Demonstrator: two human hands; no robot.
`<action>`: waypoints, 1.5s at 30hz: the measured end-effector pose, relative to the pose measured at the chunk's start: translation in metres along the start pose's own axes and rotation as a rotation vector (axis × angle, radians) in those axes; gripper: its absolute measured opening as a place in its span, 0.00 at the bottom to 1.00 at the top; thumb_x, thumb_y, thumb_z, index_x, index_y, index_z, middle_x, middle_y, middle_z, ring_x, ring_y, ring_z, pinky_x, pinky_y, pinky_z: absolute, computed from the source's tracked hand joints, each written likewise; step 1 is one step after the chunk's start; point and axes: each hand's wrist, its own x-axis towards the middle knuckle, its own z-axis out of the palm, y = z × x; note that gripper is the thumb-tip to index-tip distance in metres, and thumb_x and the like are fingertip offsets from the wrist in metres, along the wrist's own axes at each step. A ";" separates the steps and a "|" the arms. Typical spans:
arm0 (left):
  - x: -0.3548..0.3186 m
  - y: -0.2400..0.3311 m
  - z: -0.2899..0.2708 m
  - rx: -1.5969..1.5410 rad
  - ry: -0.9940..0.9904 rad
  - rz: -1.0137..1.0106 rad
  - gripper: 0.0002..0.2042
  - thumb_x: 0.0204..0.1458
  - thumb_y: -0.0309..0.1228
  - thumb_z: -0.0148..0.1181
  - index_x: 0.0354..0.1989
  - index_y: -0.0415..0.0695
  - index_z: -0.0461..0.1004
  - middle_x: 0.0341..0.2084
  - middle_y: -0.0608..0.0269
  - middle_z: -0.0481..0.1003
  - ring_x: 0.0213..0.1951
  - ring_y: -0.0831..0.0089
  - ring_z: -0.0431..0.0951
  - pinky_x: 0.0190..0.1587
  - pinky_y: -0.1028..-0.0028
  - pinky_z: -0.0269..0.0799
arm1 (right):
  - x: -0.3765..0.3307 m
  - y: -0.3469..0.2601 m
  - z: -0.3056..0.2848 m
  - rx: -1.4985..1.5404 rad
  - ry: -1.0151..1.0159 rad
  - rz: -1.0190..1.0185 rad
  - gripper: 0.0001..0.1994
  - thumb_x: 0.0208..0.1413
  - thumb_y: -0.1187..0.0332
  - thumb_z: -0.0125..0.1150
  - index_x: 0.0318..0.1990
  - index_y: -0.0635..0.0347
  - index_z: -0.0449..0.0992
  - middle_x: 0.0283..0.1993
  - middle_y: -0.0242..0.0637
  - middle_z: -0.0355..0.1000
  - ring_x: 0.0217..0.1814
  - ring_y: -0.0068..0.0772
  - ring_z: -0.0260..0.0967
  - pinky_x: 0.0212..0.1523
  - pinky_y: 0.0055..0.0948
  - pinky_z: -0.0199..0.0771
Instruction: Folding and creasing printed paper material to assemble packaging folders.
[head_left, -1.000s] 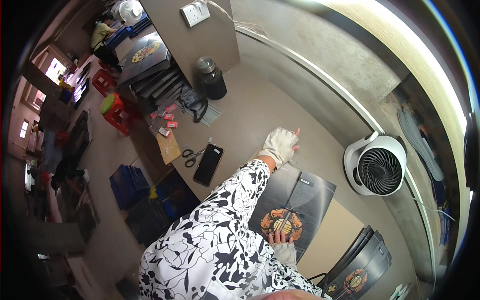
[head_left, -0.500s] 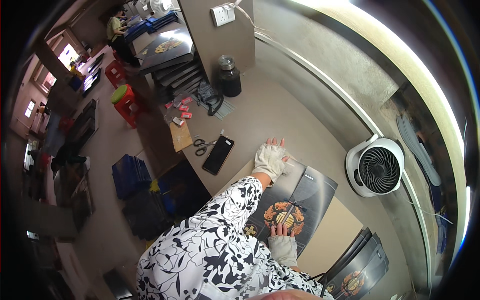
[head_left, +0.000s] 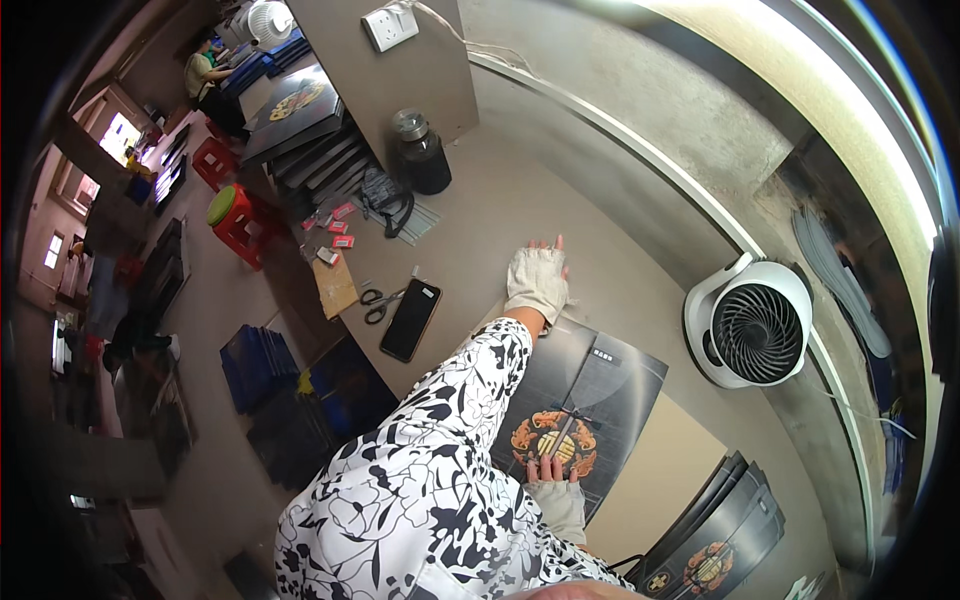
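Note:
My left hand (head_left: 538, 281), in a fingerless whitish glove, lies at the far edge of a dark grey printed card panel (head_left: 625, 378). Its fingers are stretched out past that edge onto the table. My right hand (head_left: 556, 507), gloved the same way, rests with flat fingers on the panel's near part, just below a round orange-and-gold emblem. A darker folded strip with a pointed end runs along the panel. Under it lies a plain tan board (head_left: 668, 455). Neither hand grips anything that I can see.
A stack of similar dark panels (head_left: 715, 540) stands at the near right, with a white fan (head_left: 757, 330) beyond. Left of my arm are a phone (head_left: 411, 320), scissors (head_left: 376, 306) and small red packets (head_left: 343, 241). A dark jar (head_left: 422, 155) stands farther back. Another person (head_left: 207, 80) works far left.
My left hand has slid farther out beyond the panel's far edge. My right hand has shifted slightly toward me on the panel. The whole view has turned a little.

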 end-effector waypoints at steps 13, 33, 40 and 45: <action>-0.122 -0.029 -0.026 0.262 0.043 0.192 0.33 0.67 0.46 0.42 0.77 0.41 0.54 0.76 0.44 0.56 0.77 0.51 0.53 0.77 0.57 0.48 | 0.010 -0.040 -0.083 -0.047 -0.072 0.037 0.36 0.68 0.46 0.51 0.75 0.61 0.59 0.77 0.49 0.59 0.82 0.45 0.53 0.78 0.53 0.50; -0.388 -0.009 -0.056 0.020 -0.004 0.521 0.33 0.58 0.43 0.62 0.70 0.39 0.67 0.69 0.37 0.65 0.71 0.42 0.64 0.71 0.50 0.59 | -0.057 -0.008 -0.002 -0.032 0.120 -0.061 0.39 0.64 0.44 0.54 0.75 0.60 0.61 0.80 0.50 0.54 0.85 0.48 0.45 0.80 0.56 0.43; -0.347 0.023 -0.015 0.102 -0.116 0.555 0.33 0.57 0.43 0.64 0.70 0.40 0.67 0.70 0.43 0.66 0.72 0.44 0.63 0.73 0.50 0.56 | -0.051 -0.008 0.015 -0.032 0.245 0.101 0.37 0.63 0.47 0.54 0.73 0.63 0.62 0.80 0.49 0.54 0.84 0.47 0.48 0.79 0.59 0.44; -0.350 0.022 -0.010 0.091 -0.097 0.539 0.35 0.56 0.44 0.64 0.70 0.37 0.66 0.70 0.34 0.63 0.73 0.38 0.59 0.73 0.46 0.53 | -0.023 0.003 -0.012 0.046 0.239 0.264 0.36 0.64 0.47 0.54 0.74 0.60 0.62 0.81 0.48 0.52 0.84 0.47 0.46 0.79 0.60 0.43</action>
